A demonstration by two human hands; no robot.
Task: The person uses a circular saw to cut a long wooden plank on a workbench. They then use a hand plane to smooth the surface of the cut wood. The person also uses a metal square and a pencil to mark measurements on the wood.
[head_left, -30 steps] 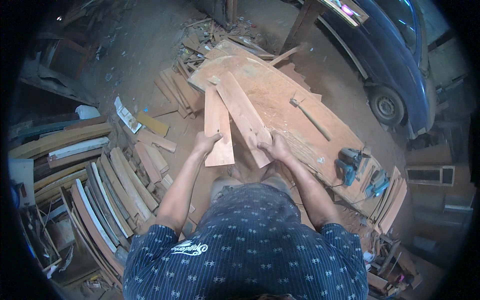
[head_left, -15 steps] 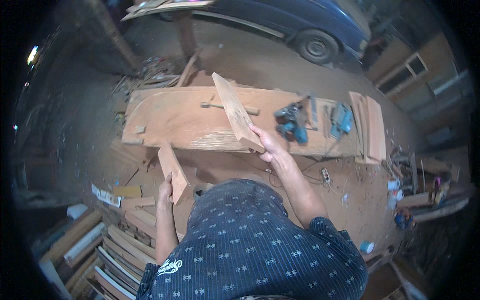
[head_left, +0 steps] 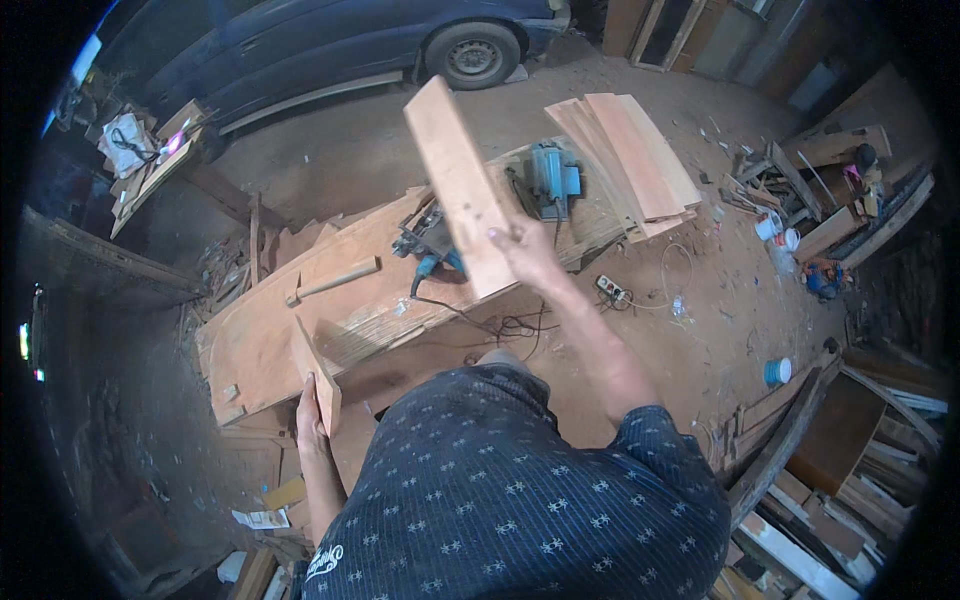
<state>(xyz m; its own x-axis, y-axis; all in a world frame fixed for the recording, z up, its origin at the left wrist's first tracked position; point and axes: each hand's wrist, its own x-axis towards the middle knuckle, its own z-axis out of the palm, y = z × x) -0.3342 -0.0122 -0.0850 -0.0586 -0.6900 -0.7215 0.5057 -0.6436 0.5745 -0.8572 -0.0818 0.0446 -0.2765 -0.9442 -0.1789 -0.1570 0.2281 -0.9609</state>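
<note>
My right hand (head_left: 515, 245) grips a pale wooden board (head_left: 450, 170), raised at a tilt over the bench and partly hiding its tools. My left hand (head_left: 312, 405) holds another board (head_left: 315, 365), seen narrow and tilted at the bench's front edge. On the long wooden worktop (head_left: 240, 360) lies a hammer-like tool with a wooden handle (head_left: 340, 277), between the two boards. A black and teal power tool (head_left: 425, 250) lies left of the raised board, and a second teal power tool (head_left: 552, 175) lies to its right.
Several planks (head_left: 650, 160) lie at the bench's right end. A blue vehicle (head_left: 350, 50) stands behind. Cables and a power strip (head_left: 610, 290) are on the floor. Scrap wood (head_left: 820, 510) piles at lower right, and a cluttered wooden shelf (head_left: 150, 170) stands at upper left.
My view has swung right across the bench. The two boards, close together a second ago, are now apart, with the right one lifted higher and farther forward.
</note>
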